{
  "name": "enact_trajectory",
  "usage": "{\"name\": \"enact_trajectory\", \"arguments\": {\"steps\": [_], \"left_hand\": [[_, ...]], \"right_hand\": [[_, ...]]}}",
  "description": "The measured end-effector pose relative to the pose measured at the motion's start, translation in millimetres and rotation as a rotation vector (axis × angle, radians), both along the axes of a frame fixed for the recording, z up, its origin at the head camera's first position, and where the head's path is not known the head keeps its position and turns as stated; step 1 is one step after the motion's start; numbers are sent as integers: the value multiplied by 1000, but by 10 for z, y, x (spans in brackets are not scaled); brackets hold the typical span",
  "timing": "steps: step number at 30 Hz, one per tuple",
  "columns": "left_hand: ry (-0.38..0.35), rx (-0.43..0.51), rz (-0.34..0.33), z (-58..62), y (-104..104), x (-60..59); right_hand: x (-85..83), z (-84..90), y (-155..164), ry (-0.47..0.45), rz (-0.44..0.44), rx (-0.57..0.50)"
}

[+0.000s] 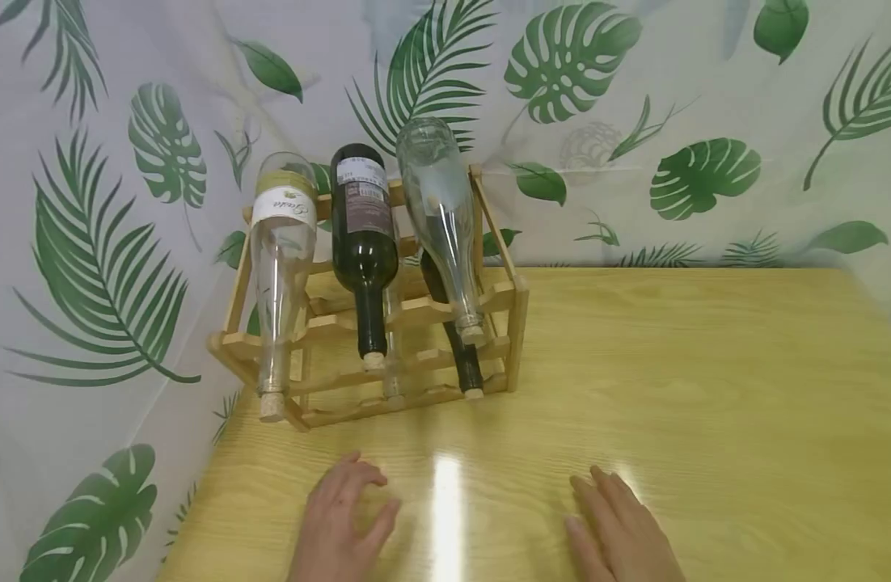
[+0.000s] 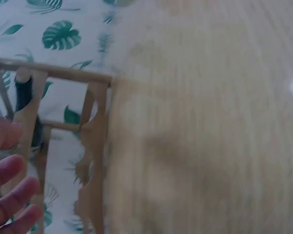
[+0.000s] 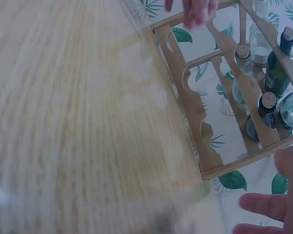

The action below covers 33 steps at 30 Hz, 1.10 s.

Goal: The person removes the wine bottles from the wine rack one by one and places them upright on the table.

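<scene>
Low over the table, in front of a wooden wine rack (image 1: 518, 331), my left hand (image 1: 344, 517) holds nothing, its fingers loosely bent and thumb apart. Farther right, my right hand (image 1: 620, 533) is also free, fingers extended. Three corked bottles lie on the rack's top tier, necks towards me: a clear bottle with a yellow and white label (image 1: 281, 242), a dark wine bottle (image 1: 365, 250) in the middle, and a clear bottle with a pale label (image 1: 438, 202). Below them show another dark bottle (image 1: 463, 356) and a clear bottle (image 1: 393, 372), both partly hidden.
The rack stands at the left back of a yellow wood-grain table (image 1: 678, 388). Behind and to the left hangs a white leaf-print cloth (image 1: 591, 162). Bare tabletop extends right of the rack. A bright light reflection (image 1: 447, 517) lies between the hands.
</scene>
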<state>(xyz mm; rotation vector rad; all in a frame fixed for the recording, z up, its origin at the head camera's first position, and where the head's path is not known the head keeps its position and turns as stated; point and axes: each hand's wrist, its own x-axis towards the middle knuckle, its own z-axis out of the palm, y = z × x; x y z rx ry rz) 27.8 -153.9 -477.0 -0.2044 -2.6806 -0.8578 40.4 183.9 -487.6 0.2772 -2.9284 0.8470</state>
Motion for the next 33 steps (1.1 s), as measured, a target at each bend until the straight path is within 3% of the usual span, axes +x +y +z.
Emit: {"name": "enact_trajectory", "arguments": {"steps": [2,5,8,10,14,16,19,23,26,33], "left_hand": [[158,59,73,104,-135,-18],[372,159,154,286,-323,-158],[466,203,209,472,-451,-375],[527,189,203,545,-513,-569],[616,116,170,623,-576,-932],[679,98,159,650,-577,-1055],[787,112,155,705,-546,-1167],[882,157,130,766,-496,-1242],[915,152,112,775,-493,-1228],[981,132,-48,824,-519,-987]], "right_hand": [[48,41,54,16,-25,-20],[90,94,87,88,-102,-43],[101,125,84,215,-134,-52],[105,137,56,259,-87,-91],[159,143,-40,234,109,-240],[202,145,-82,195,185,-282],[244,137,-111,190,217,-262],[244,114,-99,216,220,-255],[237,103,-93,239,261,-279],[317,135,-140,205,256,-272]]}}
